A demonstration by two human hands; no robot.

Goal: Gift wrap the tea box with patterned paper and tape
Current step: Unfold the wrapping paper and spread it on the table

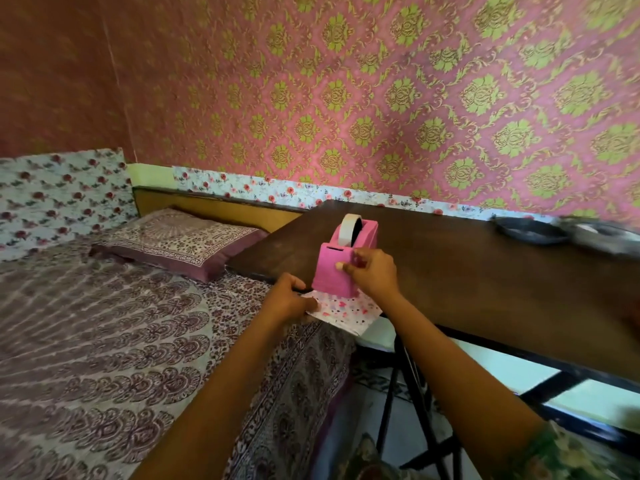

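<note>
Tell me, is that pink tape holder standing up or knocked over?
Upright: the tape holder stands on the table, its roll poking out on top, right hand at its front.

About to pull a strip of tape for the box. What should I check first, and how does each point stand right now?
1. Tape roll seated in the pink dispenser: ok.
2. Right hand at the dispenser's front: ok.
3. Tape end pinched in that hand: cannot tell.
4. Left hand grips the wrapped box: ok.
5. Wrapped box lying fully on the table: not ok, it seems to overhang the near edge.
</note>
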